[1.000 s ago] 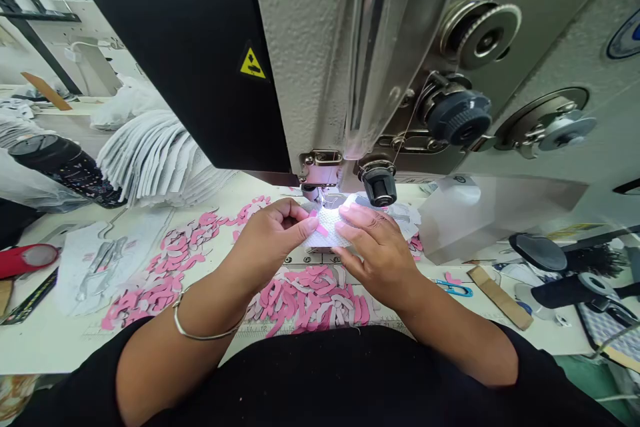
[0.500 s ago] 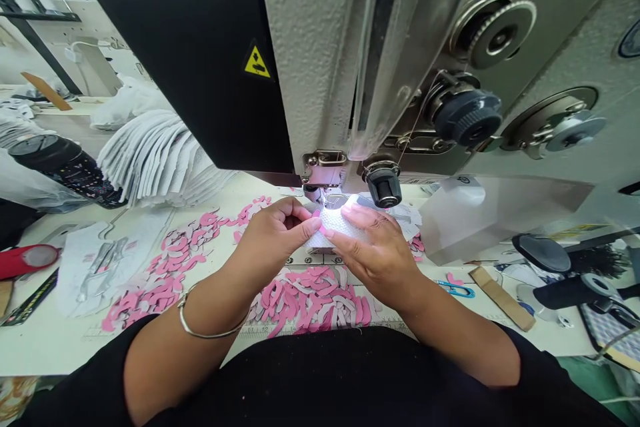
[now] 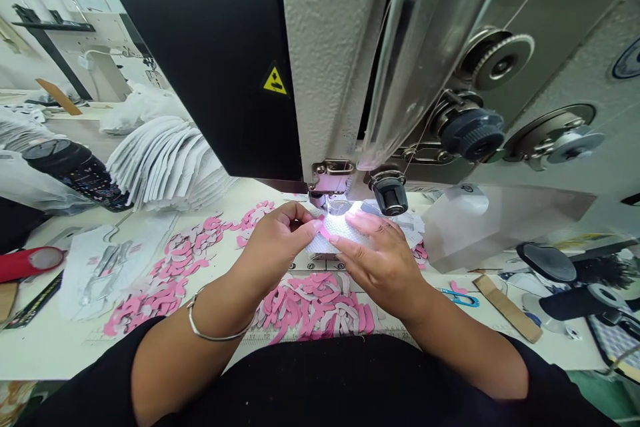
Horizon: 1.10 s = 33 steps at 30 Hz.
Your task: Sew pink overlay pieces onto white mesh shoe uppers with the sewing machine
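My left hand (image 3: 280, 240) is curled, its fingertips pinching a small pink strip (image 3: 325, 232) against a white mesh fabric piece (image 3: 343, 230). That piece lies lit under the presser foot (image 3: 330, 199) of a big grey sewing machine (image 3: 350, 47). My right hand (image 3: 383, 260) lies over the right part of the white mesh, fingers stretched and pressed on it, index tip meeting the pink strip. A metal bangle sits on my left wrist.
Loose pink cut pieces (image 3: 315, 297) are heaped in front of me and another pink scatter (image 3: 175, 267) lies to the left. A stack of white fabric pieces (image 3: 165, 163) stands at the back left. Blue snips (image 3: 457, 297) and a brown strip (image 3: 505, 307) lie on the right.
My hands have stayed at the presser foot; the right fingers closed in toward the pink strip. The view shifted slightly down and right.
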Each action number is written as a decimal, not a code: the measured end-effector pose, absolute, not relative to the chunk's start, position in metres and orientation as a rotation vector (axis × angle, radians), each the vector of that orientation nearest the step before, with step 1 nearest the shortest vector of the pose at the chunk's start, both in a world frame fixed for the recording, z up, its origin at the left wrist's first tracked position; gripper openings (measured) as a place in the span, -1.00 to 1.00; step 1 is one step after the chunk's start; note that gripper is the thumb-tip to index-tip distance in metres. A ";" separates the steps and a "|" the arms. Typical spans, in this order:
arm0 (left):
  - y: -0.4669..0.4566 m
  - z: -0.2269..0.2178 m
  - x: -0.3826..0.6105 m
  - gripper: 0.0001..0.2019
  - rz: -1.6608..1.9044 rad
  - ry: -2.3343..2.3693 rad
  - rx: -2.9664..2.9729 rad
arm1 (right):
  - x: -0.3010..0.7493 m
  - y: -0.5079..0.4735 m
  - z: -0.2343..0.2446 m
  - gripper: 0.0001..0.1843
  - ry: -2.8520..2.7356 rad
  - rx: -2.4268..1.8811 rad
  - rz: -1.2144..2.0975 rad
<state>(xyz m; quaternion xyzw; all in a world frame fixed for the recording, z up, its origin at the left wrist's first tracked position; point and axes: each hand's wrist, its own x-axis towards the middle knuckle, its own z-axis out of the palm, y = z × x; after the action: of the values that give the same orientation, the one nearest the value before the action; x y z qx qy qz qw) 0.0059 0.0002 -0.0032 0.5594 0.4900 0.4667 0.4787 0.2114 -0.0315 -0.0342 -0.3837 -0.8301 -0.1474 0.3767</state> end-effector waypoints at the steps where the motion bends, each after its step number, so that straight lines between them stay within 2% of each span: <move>1: 0.000 -0.004 0.007 -0.80 1.142 1.213 1.381 | 0.211 -0.032 -0.034 -0.63 -2.125 -0.987 -0.376; 8: 0.001 -0.003 0.014 -0.87 1.189 1.132 1.311 | 0.210 -0.033 -0.032 -0.62 -2.107 -0.992 -0.360; 11: 0.000 0.000 0.018 -0.80 1.209 1.022 1.164 | 0.209 -0.033 -0.030 -0.64 -2.097 -0.985 -0.334; 14: -0.003 0.004 0.021 -0.68 1.187 0.997 1.060 | 0.207 -0.034 -0.026 -0.72 -2.083 -1.014 -0.301; 18: -0.007 0.007 0.026 -0.66 1.189 1.009 1.068 | 0.200 -0.033 -0.022 -0.88 -2.025 -1.107 -0.281; 27: -0.010 0.008 0.027 -0.70 1.186 1.029 1.100 | 0.195 -0.032 -0.025 -0.93 -1.961 -1.079 -0.276; 33: -0.006 0.009 0.026 -0.75 1.171 1.001 1.110 | 0.208 -0.028 -0.034 -0.68 -2.094 -0.896 -0.341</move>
<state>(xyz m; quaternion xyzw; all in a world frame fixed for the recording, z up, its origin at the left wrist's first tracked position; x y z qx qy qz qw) 0.0259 -0.0065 0.0087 0.4753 0.4287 0.5014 0.5822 0.2083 -0.0284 -0.0339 -0.3555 -0.8304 -0.1352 0.4072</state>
